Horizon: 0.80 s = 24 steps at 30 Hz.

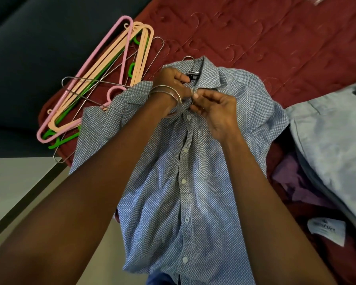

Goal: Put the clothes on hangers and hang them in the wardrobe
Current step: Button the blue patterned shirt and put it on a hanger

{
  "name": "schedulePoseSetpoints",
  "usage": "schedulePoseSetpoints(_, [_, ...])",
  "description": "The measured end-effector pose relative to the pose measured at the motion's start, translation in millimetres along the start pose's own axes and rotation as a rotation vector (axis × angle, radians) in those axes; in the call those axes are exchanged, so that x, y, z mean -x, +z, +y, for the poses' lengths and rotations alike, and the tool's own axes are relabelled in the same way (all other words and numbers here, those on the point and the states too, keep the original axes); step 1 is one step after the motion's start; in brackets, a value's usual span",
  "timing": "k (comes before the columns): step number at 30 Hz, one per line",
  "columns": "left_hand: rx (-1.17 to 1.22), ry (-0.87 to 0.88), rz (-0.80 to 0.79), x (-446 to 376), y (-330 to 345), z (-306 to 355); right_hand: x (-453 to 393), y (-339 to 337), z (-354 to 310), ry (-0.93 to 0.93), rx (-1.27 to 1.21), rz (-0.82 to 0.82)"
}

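Buttoning the patterned shirt (185,171) just below its collar, left hand (171,83) and right hand (214,110) pinching the placket, probably lifting by the hanger hook (190,60) next.

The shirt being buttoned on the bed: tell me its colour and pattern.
The shirt is blue with a fine, small white repeating print, seen best in the head view.

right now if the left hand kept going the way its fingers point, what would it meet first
Most likely the shirt collar. The left hand pinches the blue patterned shirt just below it, fingers pointing up the bed. The wire hanger hook pokes out of the neck just past that, then the red quilt. Depth is uncertain.
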State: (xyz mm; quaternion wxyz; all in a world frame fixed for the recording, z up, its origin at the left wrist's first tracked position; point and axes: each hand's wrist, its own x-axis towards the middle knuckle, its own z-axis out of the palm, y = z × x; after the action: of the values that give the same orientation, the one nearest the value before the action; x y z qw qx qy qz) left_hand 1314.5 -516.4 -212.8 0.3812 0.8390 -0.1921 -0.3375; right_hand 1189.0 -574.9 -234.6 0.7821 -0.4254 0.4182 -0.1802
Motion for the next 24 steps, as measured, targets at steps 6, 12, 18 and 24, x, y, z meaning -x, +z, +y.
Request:
schedulePoseSetpoints(6, [0.002,-0.014,-0.003,0,3,-1,-2,2,0,-0.014,0.050,0.075])
schedulePoseSetpoints(12, [-0.135,0.001,0.101,-4,10,-9,-3,3,8,-0.061,0.041,0.110])
schedulePoseSetpoints(18, [-0.350,-0.039,0.053,-10,9,0,-7,0,10,-0.088,0.123,0.023])
schedulePoseSetpoints(24, [-0.318,-0.189,0.047,-5,8,13,-10,8,18,-0.211,0.283,0.012])
